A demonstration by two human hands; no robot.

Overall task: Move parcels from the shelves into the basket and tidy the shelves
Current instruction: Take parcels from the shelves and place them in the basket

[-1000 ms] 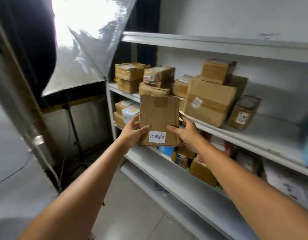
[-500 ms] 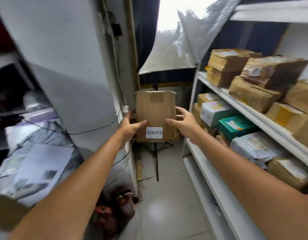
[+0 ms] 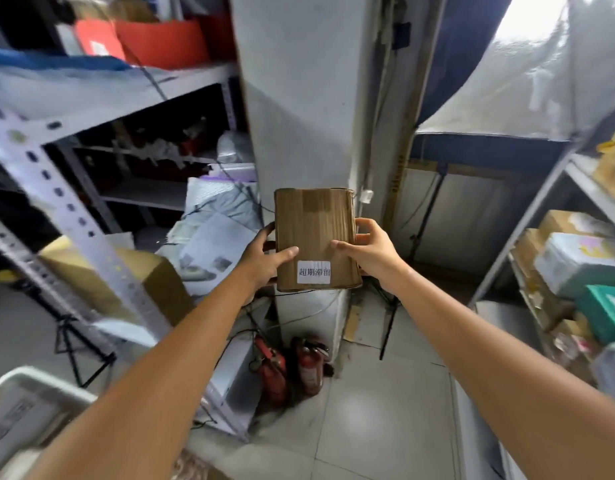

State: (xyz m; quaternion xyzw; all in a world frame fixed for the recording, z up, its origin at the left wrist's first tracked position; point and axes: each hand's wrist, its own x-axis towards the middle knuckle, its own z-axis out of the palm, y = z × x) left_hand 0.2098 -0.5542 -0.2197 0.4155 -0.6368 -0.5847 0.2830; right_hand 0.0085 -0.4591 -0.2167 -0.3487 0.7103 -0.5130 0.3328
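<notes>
Creased brown cardboard parcel point(image 3: 314, 239), taped top, white printed label point(image 3: 313, 272), gripped both sides

parcel point(image 3: 314, 233) between left hand point(image 3: 261, 259) and right hand point(image 3: 373, 254) | pillar point(image 3: 299, 98) behind | basket point(image 3: 39, 378) lower-left | shelves point(image 3: 591, 194) right

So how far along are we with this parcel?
Done: the cardboard parcel is clear of the shelves. In hand: the left hand and right hand grip its sides in mid-air. Left: it is not yet in the white basket at lower left, and the shelves hold more parcels.
</notes>
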